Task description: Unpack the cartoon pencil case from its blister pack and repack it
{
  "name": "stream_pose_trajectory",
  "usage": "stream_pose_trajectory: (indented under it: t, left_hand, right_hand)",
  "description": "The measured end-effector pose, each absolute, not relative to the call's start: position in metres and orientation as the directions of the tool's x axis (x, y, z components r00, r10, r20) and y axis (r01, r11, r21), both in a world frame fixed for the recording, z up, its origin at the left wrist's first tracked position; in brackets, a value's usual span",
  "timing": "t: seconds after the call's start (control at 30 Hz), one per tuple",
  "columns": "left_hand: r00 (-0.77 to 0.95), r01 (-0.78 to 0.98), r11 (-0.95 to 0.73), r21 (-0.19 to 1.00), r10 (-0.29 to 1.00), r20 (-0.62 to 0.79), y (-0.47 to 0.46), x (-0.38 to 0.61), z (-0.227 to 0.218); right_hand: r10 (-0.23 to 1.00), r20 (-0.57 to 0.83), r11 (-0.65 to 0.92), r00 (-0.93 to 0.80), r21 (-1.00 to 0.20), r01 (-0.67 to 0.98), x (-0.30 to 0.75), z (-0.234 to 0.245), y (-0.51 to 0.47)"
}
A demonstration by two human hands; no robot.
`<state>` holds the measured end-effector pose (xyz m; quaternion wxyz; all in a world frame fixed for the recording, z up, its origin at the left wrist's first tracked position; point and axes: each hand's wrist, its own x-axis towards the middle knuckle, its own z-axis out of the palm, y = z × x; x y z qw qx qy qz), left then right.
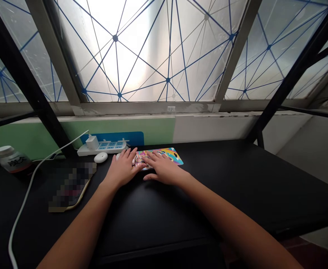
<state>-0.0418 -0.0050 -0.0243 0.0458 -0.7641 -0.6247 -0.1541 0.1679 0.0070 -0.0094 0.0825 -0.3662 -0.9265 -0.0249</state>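
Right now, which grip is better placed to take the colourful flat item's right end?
Probably the right grip: it is over the colourful flat item, nearest that exposed end. The left grip is toward the opposite end, closer to the power strip.

Power strip (pixel 109 146), lidded bottle (pixel 14 160), patterned window (pixel 149 52)

Lies flat on the black surface (pixel 231 175) as a brightly printed, card-like pack (pixel 169 153), patterned in turquoise, yellow and pink, dark-marked near its right end and partly hidden toward the left.
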Motion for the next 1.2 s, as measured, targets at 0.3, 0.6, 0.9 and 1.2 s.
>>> stream_pose_trajectory:
  t: [0.3,0.6,0.9,1.2]
  left_hand:
    - [0.122,0.966,-0.139,0.217,0.988,0.09,-0.003,-0.053,-0.024]
    - [0.181,0.952,-0.206,0.228,0.976,0.124,0.0,-0.054,-0.023]
    - [0.318,0.909,-0.384,0.161,0.89,0.326,-0.009,-0.017,-0.013]
    - [0.324,0.912,-0.354,0.206,0.931,0.166,0.038,-0.004,-0.024]
  right_hand:
    - [0.641,0.159,0.762,-0.751,-0.015,0.647,0.194,-0.021,0.011]
    - [0.772,0.056,0.632,-0.633,-0.169,0.756,0.304,-0.014,0.018]
    - [0.67,0.28,0.72,-0.688,-0.018,0.694,0.263,-0.011,0.019]
    - [0.667,0.248,0.723,-0.703,0.016,0.691,0.236,-0.035,0.035]
